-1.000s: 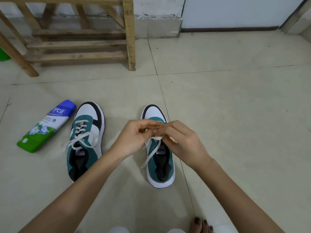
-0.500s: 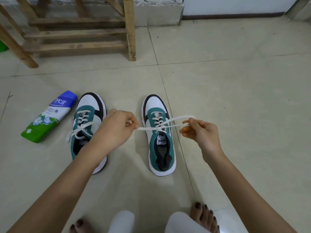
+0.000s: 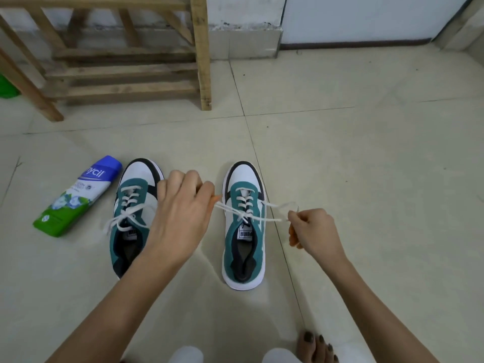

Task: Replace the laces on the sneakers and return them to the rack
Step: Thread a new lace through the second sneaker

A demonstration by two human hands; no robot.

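White lace (image 3: 269, 219) stretches between our hands: our left hand (image 3: 180, 213) pinches one loop, our right hand (image 3: 314, 231) pinches the other, the sneaker (image 3: 242, 176) lying between them.

The left sneaker (image 3: 131, 205) and right sneaker (image 3: 245, 244) stand side by side on the floor (image 3: 366, 179), toes pointing away from the person. A bottle (image 3: 78, 197) lies just left of the left sneaker. The rack (image 3: 201, 61) stands behind them, to the left, near the wall. A lace (image 3: 273, 220) stretches across the right sneaker between the hands: the left hand (image 3: 180, 213) between the sneakers, the right hand (image 3: 314, 231) beyond its right side. Something, perhaps a container, sits left of the rack.
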